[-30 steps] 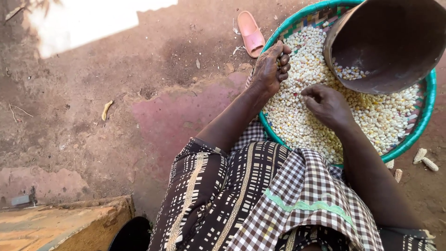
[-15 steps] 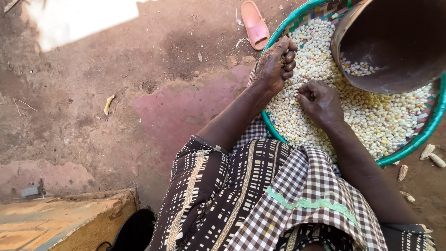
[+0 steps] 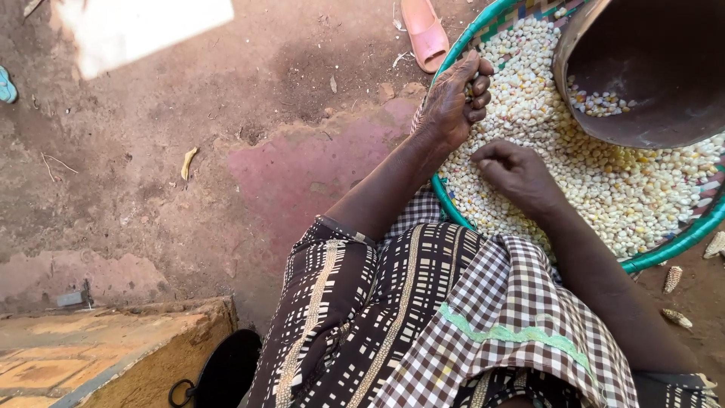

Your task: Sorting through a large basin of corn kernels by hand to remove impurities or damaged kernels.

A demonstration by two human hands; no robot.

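Since a moment ago the left hand [image 3: 453, 98] stays curled over kernels at the basket [image 3: 453, 204] rim, while the right hand [image 3: 517, 174] pinches among many unsorted maize kernels [image 3: 619, 189].

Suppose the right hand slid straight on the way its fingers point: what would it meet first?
The right hand rests on the maize kernels with its fingers pointing toward the left hand. It would probably plough through kernels first, then reach that hand.
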